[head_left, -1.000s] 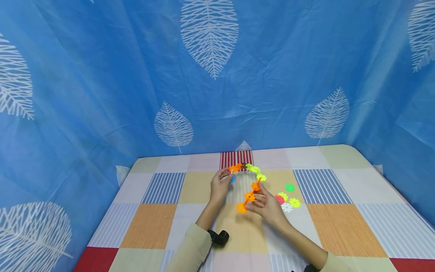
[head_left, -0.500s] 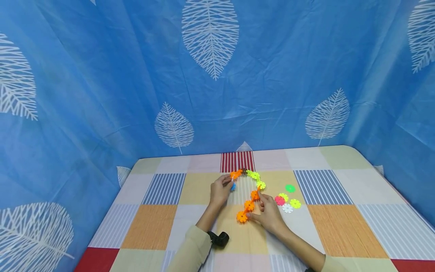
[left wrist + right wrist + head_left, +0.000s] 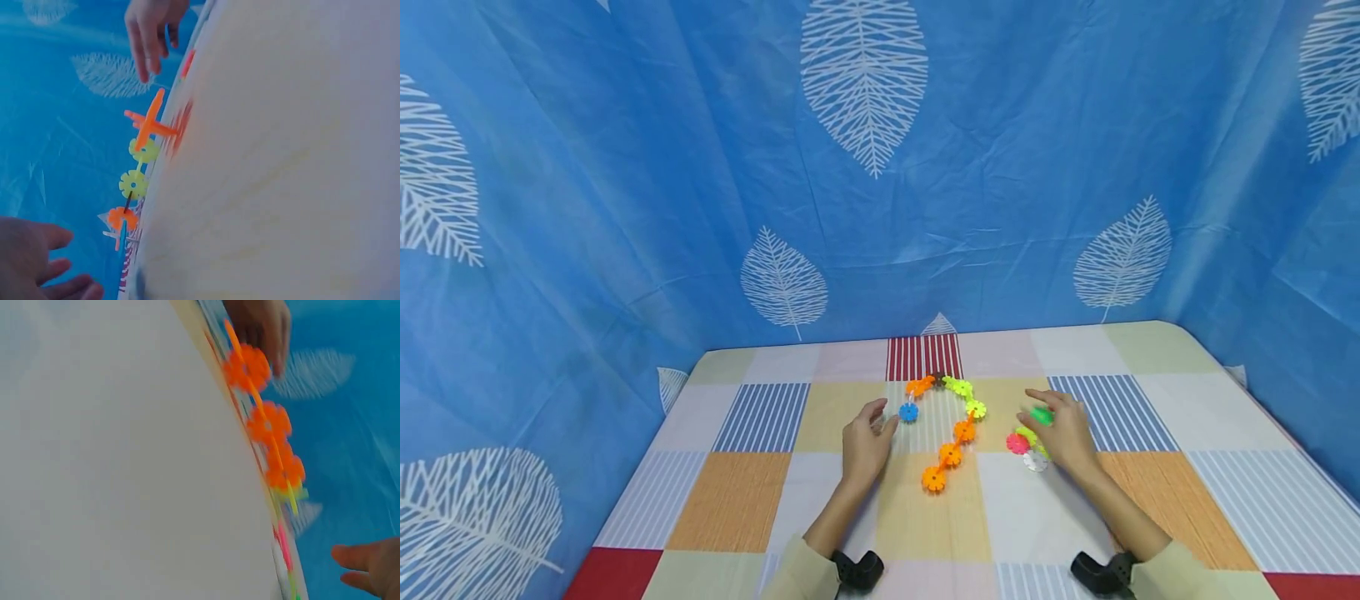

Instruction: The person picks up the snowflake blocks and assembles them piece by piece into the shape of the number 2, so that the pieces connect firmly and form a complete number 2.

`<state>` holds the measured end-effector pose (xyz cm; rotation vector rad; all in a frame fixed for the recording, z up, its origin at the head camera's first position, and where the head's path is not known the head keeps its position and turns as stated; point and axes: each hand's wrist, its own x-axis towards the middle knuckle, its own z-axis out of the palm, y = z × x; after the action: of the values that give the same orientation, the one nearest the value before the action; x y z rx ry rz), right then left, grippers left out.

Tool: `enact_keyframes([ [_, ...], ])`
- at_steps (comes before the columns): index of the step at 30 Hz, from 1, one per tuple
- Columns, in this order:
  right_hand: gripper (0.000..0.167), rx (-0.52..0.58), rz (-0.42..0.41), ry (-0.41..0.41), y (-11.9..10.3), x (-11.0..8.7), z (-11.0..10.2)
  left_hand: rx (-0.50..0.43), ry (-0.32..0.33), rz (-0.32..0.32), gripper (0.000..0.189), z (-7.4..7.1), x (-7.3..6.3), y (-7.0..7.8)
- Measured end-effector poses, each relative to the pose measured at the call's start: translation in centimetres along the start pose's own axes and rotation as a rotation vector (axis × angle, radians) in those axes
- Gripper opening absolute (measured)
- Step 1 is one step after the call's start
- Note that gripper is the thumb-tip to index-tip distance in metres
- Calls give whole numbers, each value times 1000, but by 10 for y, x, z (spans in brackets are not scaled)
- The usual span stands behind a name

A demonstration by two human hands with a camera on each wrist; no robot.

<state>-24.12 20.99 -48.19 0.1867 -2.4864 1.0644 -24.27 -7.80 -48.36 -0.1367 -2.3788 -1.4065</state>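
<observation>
A curved chain of flower-shaped interlocking plastic discs (image 3: pixel 951 455) lies on the table, orange at its near end. From there it bends through yellow-green, dark brown and orange discs to a blue disc (image 3: pixel 908 412) at its left end. My left hand (image 3: pixel 867 442) is just left of the blue disc, fingers parted and holding nothing. My right hand (image 3: pixel 1062 429) hovers over the loose discs, thumb and fingers apart. Beneath it are a green disc (image 3: pixel 1041 415), a pink disc (image 3: pixel 1018 443) and a white disc (image 3: pixel 1036 461); yellow ones are partly hidden by the hand.
A patchwork-patterned cloth (image 3: pixel 737 500) covers the table. Blue fabric with white leaf prints (image 3: pixel 970 208) hangs behind and at both sides. Black wrist cameras (image 3: pixel 859 572) sit on both wrists.
Both hands have let go of the disc chain, which was lowered onto the table. The left hand has drawn back left; the right hand has moved right to the loose discs.
</observation>
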Motion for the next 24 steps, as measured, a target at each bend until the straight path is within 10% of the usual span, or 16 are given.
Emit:
enact_keyframes([
  [4,38,-64,-10,-41,27,6,-14,-119,-98,58,27,-6,-13,5],
  [13,28,-123,-49,-93,44,9,-15,-206,-625,-64,39,-6,-30,4],
  [18,24,-99,-41,-58,46,11,-14,-307,-708,-163,39,-5,-32,4],
  [24,22,79,-96,-9,33,6,-8,-407,-708,-140,38,-2,-36,2],
])
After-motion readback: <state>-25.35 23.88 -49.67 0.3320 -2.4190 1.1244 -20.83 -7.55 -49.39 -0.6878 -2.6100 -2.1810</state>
